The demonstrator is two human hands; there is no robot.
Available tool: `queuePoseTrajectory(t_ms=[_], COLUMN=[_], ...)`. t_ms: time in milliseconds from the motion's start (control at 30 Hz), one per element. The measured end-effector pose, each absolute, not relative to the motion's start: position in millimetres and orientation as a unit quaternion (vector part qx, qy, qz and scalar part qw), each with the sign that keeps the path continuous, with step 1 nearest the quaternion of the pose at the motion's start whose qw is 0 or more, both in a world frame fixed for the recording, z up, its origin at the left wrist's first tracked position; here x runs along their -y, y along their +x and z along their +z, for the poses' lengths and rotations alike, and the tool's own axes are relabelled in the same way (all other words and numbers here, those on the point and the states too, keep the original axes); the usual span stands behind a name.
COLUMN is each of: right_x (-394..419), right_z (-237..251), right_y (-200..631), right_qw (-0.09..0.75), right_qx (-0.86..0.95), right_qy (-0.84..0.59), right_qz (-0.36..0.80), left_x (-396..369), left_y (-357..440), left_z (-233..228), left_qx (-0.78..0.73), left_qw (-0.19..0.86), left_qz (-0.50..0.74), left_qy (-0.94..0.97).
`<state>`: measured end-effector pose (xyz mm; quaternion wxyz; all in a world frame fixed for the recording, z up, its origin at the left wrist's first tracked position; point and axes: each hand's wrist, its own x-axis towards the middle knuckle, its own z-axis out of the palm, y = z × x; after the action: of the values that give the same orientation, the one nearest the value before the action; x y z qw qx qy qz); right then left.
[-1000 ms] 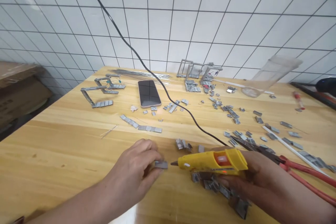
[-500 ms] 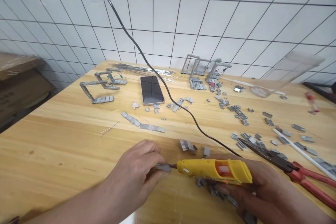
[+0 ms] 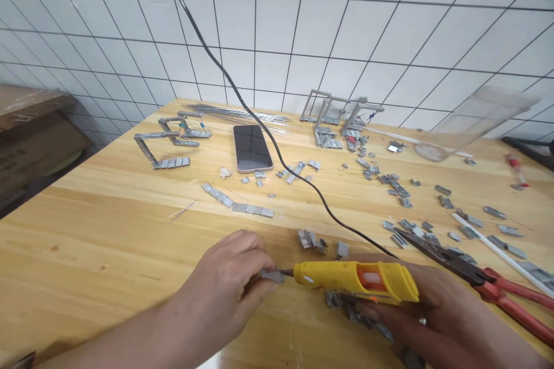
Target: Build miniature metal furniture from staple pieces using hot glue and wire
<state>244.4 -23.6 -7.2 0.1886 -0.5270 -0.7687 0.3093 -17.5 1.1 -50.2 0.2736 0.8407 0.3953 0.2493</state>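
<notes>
Pinching a small flat grey metal piece [image 3: 272,275] between thumb and fingertips, my left hand [image 3: 229,285] comes in from the lower left with its forearm low over the pale wooden tabletop [image 3: 86,242], knuckles up and fingers curled. My right hand [image 3: 426,311] is wrapped closed around the body of a yellow plastic hot-glue gun [image 3: 357,280], held level and pointing left, its nozzle tip touching the piece's right end. The gun's black power cord [image 3: 303,179] runs up across the table to the tiled wall. Loose grey metal pieces [image 3: 359,314] lie under my right hand, and red-handled pliers [image 3: 485,285] rest just beside it.
</notes>
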Motion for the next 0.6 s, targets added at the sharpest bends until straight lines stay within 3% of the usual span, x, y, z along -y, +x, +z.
queuePoseTrajectory(t_ms=[233, 600], right_x=[29.5, 25.1], right_z=[-13.0, -12.9], right_y=[242.1, 241.7], right_qw=[0.255, 0.245], right_qx=[0.721, 0.747], right_qy=[-0.567, -0.55], right_qz=[0.307, 0.281], left_x=[-0.6, -0.7], left_y=[-17.5, -17.5], left_z=[-51.1, -49.8], left_qx=[-0.395, -0.393], left_qw=[0.272, 0.267], left_qz=[0.255, 0.258], left_qy=[0.84, 0.841])
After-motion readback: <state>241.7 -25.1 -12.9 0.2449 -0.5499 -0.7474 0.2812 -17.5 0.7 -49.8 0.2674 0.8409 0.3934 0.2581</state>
